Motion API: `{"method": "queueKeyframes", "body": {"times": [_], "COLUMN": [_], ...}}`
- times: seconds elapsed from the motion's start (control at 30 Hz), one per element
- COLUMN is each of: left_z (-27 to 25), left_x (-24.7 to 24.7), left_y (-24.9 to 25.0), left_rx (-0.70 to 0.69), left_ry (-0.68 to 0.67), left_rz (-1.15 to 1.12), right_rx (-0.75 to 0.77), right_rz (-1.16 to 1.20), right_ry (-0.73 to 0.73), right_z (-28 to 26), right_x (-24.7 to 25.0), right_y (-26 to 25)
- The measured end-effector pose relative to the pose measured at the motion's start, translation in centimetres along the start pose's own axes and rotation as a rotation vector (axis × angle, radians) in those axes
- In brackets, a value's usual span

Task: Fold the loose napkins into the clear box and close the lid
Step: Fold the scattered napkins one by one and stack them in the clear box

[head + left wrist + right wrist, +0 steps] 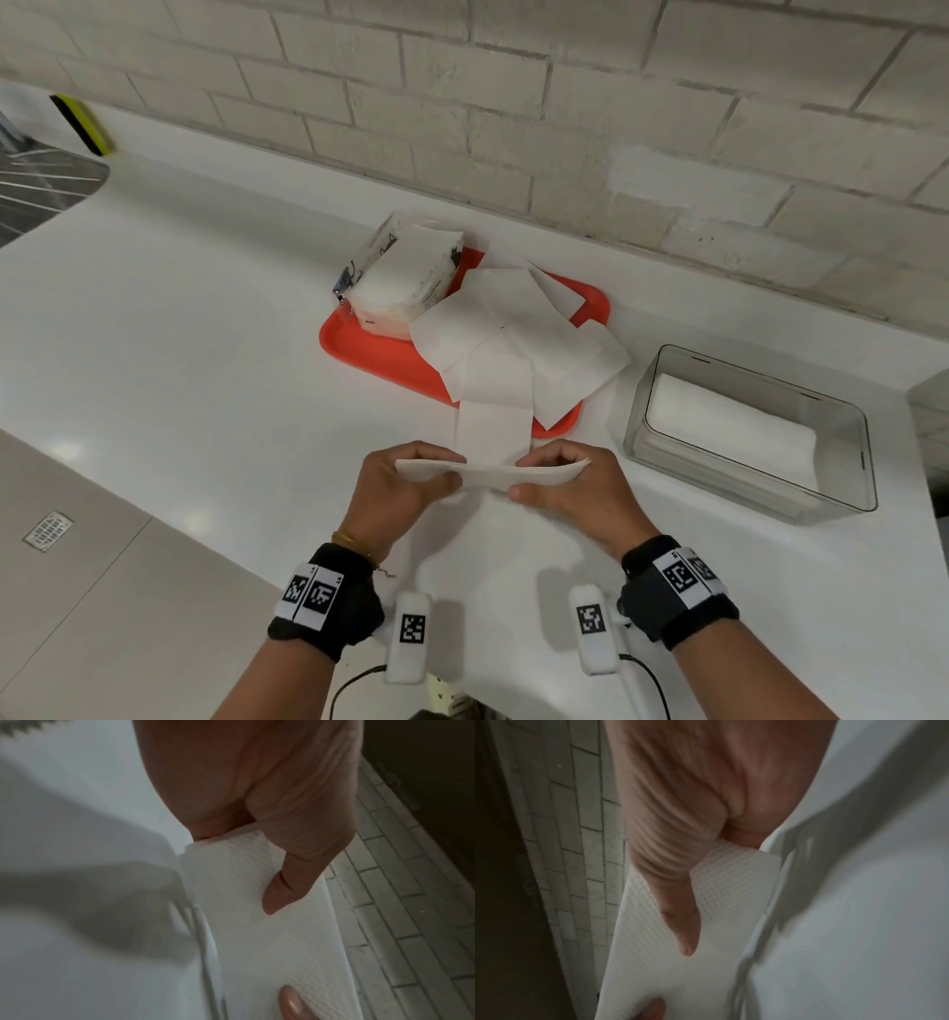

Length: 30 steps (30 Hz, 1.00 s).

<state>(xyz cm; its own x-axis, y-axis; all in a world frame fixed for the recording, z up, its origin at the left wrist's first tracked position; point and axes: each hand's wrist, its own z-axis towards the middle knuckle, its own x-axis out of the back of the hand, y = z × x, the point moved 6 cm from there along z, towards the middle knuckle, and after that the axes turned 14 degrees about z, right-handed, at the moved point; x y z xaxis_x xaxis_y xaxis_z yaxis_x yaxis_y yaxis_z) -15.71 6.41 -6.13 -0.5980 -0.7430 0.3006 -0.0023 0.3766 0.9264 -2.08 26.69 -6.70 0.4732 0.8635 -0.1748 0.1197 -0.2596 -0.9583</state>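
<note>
Both hands hold one folded white napkin (493,470) just above the counter near its front. My left hand (411,475) pinches its left end, thumb on top in the left wrist view (282,892). My right hand (560,480) pinches the right end, thumb (680,923) pressed on the embossed paper (731,886). Several loose napkins (518,334) lie spread over the orange tray (369,349), one (493,426) hanging off its front edge. The clear box (842,493) stands lidless at the right with folded napkins (729,421) inside. No lid shows.
An opened pack of napkins (405,277) sits on the tray's far left. A white brick wall (565,103) runs behind the counter. A metal drainer (41,190) and yellow sponge (84,123) lie at far left. A grey block (929,406) stands right of the box.
</note>
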Motion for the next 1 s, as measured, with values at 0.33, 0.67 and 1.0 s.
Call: {"method": "queueKeyframes", "body": {"times": [0.33,0.67,1.0], "left_z": [0.7,0.8,2.4], "left_x": [-0.3,-1.2,-2.0], "left_y": [-0.2,0.3,3.7], "left_rx": [0.004,0.032,-0.032], "left_ry": [-0.085,-0.119,-0.163], "left_rz": [0.034,0.031,-0.048], "right_rx": [-0.041,-0.052,-0.047], "right_rz": [0.003,-0.098,-0.127], "right_ry": [0.054,0.024,0.174], "right_z": [0.3,-0.1,-3.5], "right_x": [0.8,1.2,5.8], "right_y": [1.5,0.1,-5.3]}}
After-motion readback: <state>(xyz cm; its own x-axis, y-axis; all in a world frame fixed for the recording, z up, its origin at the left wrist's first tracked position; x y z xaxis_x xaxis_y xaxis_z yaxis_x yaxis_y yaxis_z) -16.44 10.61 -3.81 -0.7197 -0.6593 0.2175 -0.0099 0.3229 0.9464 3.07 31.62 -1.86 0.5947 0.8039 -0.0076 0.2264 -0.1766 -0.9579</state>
